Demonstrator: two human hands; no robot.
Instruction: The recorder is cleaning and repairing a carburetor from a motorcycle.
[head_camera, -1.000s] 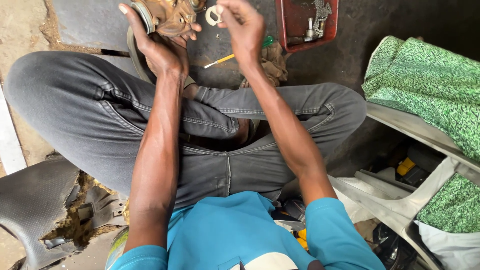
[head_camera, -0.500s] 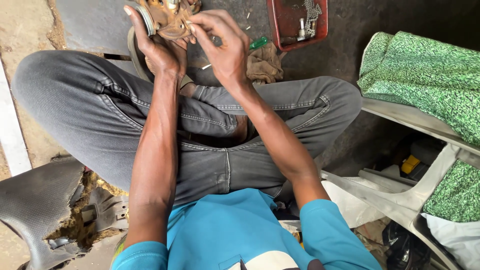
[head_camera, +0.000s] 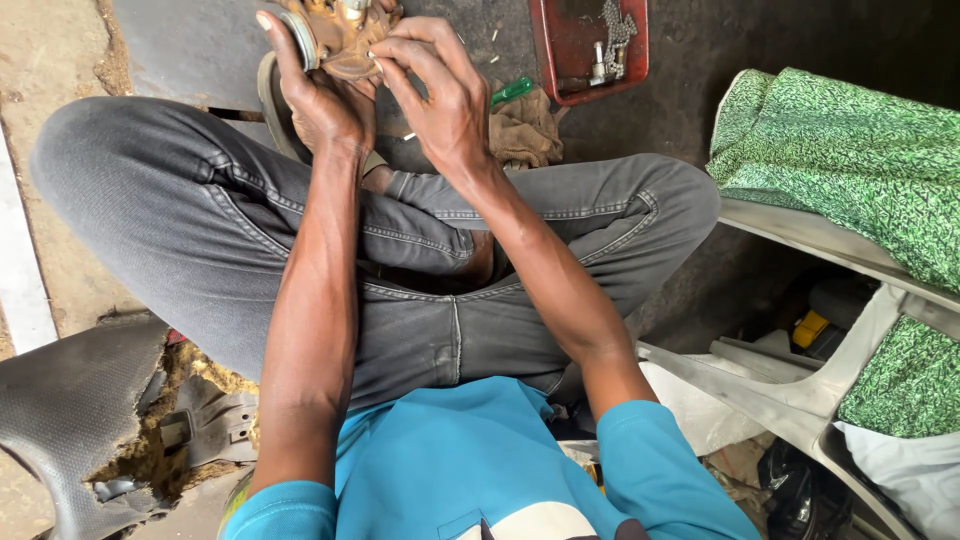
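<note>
Above the crossed legs, the right hand (head_camera: 440, 90) pinches its fingers (head_camera: 385, 62) at the rusty brown mechanical part (head_camera: 340, 35) gripped by the left hand (head_camera: 320, 95), apparently fitting or freeing a small piece, needing steady, fine fingertip control next.

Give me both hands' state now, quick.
Left hand: closed around a rusty brown metal part.
Right hand: fingertips pinched on that part's edge.

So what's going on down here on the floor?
A person sits cross-legged, working on a grimy metal part held up in the left hand. The right hand pinches at its top edge. Beyond lie a red tray of small pieces, a rag and a green-handled tool.
</note>
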